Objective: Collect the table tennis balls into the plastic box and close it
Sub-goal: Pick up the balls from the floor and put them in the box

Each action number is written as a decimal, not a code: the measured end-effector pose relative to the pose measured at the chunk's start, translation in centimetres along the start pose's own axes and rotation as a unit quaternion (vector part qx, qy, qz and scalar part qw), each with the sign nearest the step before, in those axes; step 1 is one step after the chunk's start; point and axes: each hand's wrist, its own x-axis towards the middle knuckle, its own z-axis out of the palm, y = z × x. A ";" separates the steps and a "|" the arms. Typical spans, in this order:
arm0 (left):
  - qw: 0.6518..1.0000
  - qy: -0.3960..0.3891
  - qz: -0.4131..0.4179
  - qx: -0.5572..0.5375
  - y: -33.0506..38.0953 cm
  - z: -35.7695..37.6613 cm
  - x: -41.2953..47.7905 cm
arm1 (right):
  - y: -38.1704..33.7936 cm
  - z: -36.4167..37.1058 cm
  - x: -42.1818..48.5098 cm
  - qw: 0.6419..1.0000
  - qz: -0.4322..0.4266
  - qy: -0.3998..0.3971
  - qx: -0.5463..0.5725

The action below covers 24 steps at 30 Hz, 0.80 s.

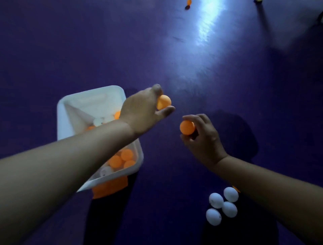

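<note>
A white plastic box (90, 98) stands open at the lower left, with several orange and white balls inside. My left forearm crosses over it. My left hand (141, 113) is just right of the box and grips an orange ball (164, 102) between thumb and fingers. My right hand (202, 138) holds a second orange ball (187, 127) at its fingertips, a little to the right of the left hand. Several white balls (222, 205) lie in a cluster at the lower right, beside my right forearm.
The floor (70, 43) is dark blue-purple with a bright glare patch at the upper right. One orange ball (188, 2) lies far off at the top edge. An orange piece (110, 188) shows under the box's near end. My dark-clad legs are at the bottom.
</note>
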 end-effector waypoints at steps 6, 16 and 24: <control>0.992 0.049 -0.117 0.009 -7.9 -4.7 -6.2 | -9.3 4.0 3.2 0.988 -0.048 -0.070 0.130; 0.992 -0.050 -0.112 0.024 -10.8 -6.4 -10.9 | -7.8 4.6 3.3 0.996 -0.065 -0.038 0.047; 0.985 0.027 0.165 0.037 -1.5 -2.2 -9.6 | 0.4 -3.6 -1.5 0.996 0.069 -0.049 0.018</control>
